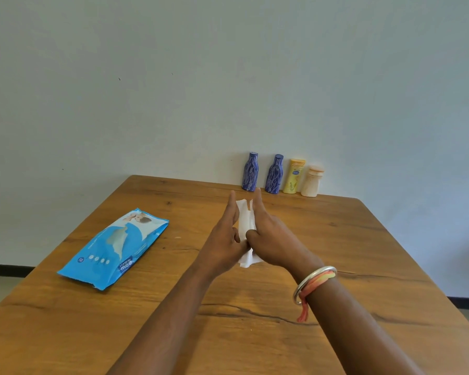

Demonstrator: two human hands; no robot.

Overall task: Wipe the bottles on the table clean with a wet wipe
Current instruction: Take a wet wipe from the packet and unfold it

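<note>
Altogether four bottles (pixel 282 173), one wipe (pixel 246 223).

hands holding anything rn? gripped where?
Yes: a white wet wipe, pressed between the left hand and right hand. They grip its middle; both ends stick out. No bottle is held.

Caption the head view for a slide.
Both hands press a wet wipe flat; four bottles stand untouched.
</note>
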